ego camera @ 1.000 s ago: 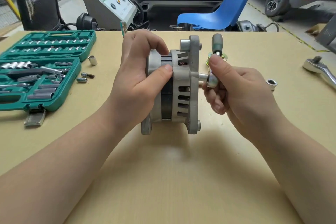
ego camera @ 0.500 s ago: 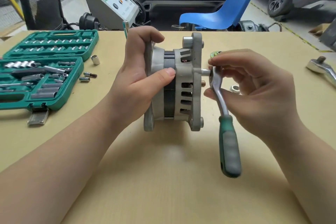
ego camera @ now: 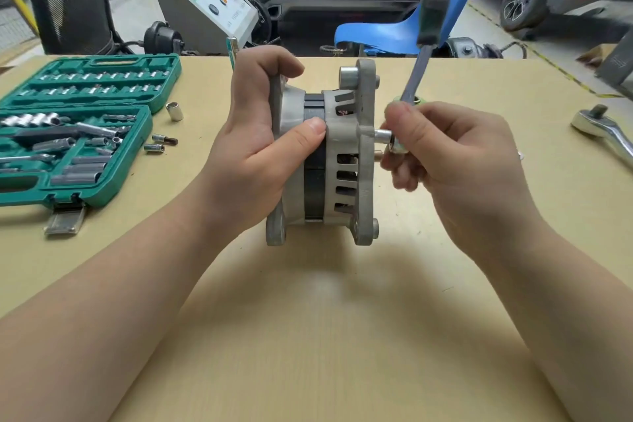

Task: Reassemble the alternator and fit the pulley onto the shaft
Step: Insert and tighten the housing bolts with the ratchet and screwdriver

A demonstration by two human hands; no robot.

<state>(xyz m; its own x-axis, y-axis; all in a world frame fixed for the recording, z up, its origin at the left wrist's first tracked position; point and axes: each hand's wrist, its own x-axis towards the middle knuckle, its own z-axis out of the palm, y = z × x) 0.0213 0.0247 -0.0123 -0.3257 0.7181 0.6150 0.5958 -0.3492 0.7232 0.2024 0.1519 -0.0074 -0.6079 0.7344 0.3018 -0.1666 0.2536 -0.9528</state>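
Two hands working: left hand (ego camera: 253,147) is gripping the alternator (ego camera: 329,158) upright on the table (ego camera: 325,336); right hand (ego camera: 455,161) is pinching the ratchet (ego camera: 416,75) head at a housing bolt.

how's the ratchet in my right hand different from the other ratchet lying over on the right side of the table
The small ratchet is gripped at its head by the right hand, with its socket on an alternator bolt; the big ratchet lies untouched on the table. The small one points upward and has a dark grip; the big one looks thicker, bare metal, partly out of frame. Both are shiny steel.
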